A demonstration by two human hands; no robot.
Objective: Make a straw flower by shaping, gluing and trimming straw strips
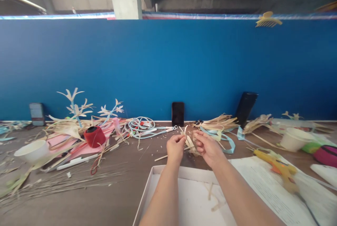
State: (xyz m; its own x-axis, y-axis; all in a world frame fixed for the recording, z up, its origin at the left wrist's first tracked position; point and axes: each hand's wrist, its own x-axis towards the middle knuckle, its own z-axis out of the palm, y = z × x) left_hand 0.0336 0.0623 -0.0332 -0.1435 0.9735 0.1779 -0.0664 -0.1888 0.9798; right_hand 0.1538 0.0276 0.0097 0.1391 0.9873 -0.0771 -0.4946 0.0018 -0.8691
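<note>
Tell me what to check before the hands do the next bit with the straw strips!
1. Left hand pinches the straw strips: ok.
2. Right hand grips the same strips: ok.
3. White tray sits under the wrists to catch scraps: ok.
4. Glue gun lies on the printed paper, apart from both hands: ok.
5. Glue gun hot or cold: cannot tell.
6. Red thread spool is far off to the left: not ok.

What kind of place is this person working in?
Probably a handicraft workbench. Both hands, left hand and right hand, pinch pale straw strips over a brown table strewn with more strips, beside a yellow glue gun and a red thread spool.
</note>
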